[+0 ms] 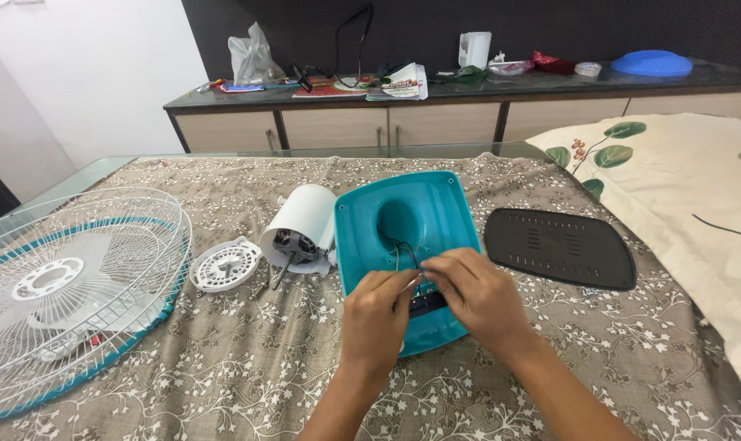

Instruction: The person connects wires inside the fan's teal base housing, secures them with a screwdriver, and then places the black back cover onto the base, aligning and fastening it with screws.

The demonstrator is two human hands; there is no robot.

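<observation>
A teal fan base lies upside down on the cloth-covered table, its hollow side up. Thin wires run out of its middle cavity toward a black switch block near its front edge. My left hand and my right hand meet over that block, fingertips pinched on the wire ends. A slim light-coloured piece shows between the fingers; whether it is a wire or a tool I cannot tell. The white fan motor lies on its side just left of the base, shaft pointing toward me.
A white wire fan guard with a teal rim lies at the left. A small round white grille cover sits beside the motor. A black base plate lies to the right, a leaf-print pillow beyond it. A cluttered sideboard stands behind.
</observation>
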